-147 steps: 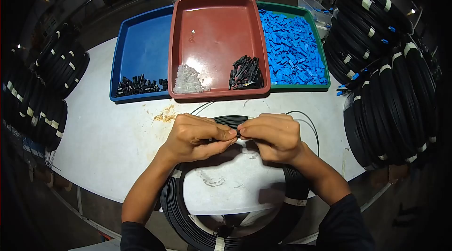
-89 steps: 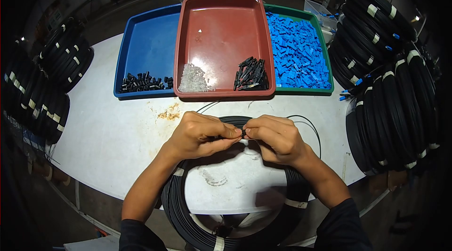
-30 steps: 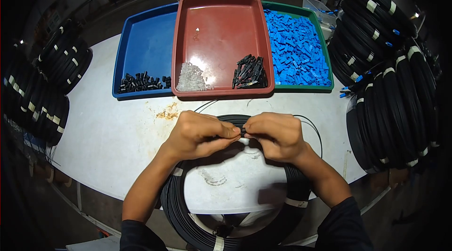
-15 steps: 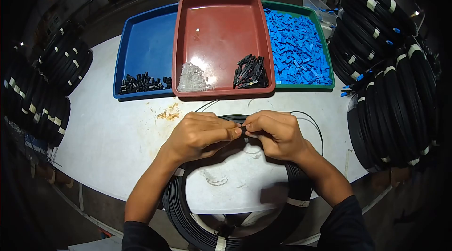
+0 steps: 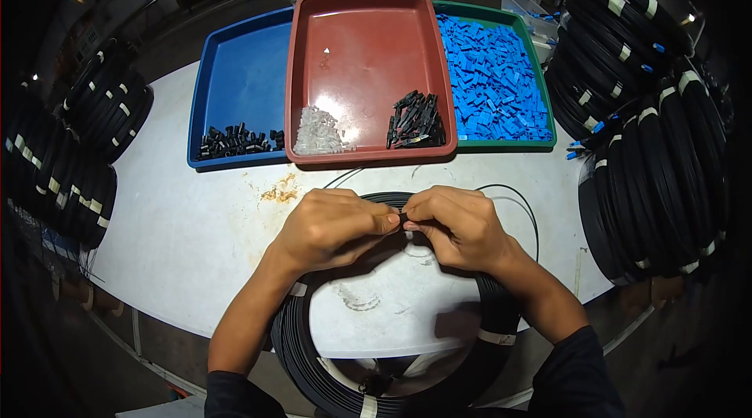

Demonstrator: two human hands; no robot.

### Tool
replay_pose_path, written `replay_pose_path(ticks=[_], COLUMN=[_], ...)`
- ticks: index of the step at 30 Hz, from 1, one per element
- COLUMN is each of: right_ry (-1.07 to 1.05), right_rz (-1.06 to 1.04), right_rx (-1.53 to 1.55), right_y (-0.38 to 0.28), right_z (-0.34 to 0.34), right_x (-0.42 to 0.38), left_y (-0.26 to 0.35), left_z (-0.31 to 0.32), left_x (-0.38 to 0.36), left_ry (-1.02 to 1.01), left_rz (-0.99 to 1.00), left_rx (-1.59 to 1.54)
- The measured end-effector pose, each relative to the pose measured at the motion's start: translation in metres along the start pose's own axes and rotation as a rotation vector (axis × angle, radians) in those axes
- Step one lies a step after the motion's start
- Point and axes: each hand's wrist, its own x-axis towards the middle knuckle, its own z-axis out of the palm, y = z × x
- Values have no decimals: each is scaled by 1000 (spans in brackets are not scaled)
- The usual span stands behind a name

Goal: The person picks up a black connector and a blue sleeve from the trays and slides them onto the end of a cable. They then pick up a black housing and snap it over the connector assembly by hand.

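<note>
Over the far side of a black cable coil (image 5: 294, 355), my two hands meet fingertip to fingertip. Thumb and fingers of my left hand (image 5: 337, 226) pinch a small black piece (image 5: 403, 220) from the left. My right hand (image 5: 457, 222) pinches the same piece from the right. Fingers cover most of it, so its exact kind cannot be made out. White tape bands wrap the coil, which lies partly on the table and overhangs its front edge. A loose loop of thin black cable (image 5: 536, 222) curves out to the right of my right hand.
Behind the coil stand a blue tray (image 5: 243, 50) with black sleeves, a red tray (image 5: 368, 34) with clear pieces and black parts, and a green tray (image 5: 550, 116) full of blue connectors. Taped cable coils are stacked left (image 5: 74, 175) and right (image 5: 658, 183) on the white table (image 5: 172, 222).
Both hands stay together over the coil with only a slight shift of the fingertips. A little more of the small black piece shows between them.
</note>
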Motion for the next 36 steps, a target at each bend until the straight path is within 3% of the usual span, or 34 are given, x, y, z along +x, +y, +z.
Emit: replay_pose_path(ticks=[2,4,5,9,11,16,19,20,22,23,25,29,31,35,36], right_ry=[-3,-4,15,-6,-50,28,37,6,-20,-39,-42,16,27,15,-26], right_rz=[-96,-190,-244,-261,-146,-155,-228,-234,-240,-146,-8,-83,-149,-210,-101], right_rx=[-70,-144,-171,-169,-61,-43,-158,-167,-178,-81,53,18,-109,-150,-40], right_y=[1,0,-1,-1,3,0,-4,-5,-3,1,2,-2,-3,-4,0], right_z=[-1,-3,-2,-5,-7,-1,-3,-5,-6,-5,-3,0,-1,-5,-5], right_x=[1,3,4,2,0,2,3,4,4,0,-1,4,4,4,1], left_y=[3,8,9,6,0,5,9,8,3,1,-1,5,10,7,5], left_z=[0,-1,-3,-1,1,-1,-2,-1,1,1,2,-1,-2,1,0], left_x=[-1,0,2,3,5,0,0,0,-1,0,2,0,0,1,2], left_ry=[33,-11,-22,-11,8,39,-4,-3,-13,-17,-17,34,-1,15,-23], left_rz=[-84,-344,-361,-324,73,-134,-375,-375,-189,-187,71,-109,-361,-316,-173], left_rx=[-89,-255,-278,-287,6,-165,-276,-278,-232,-231,9,-124,-235,-291,-168])
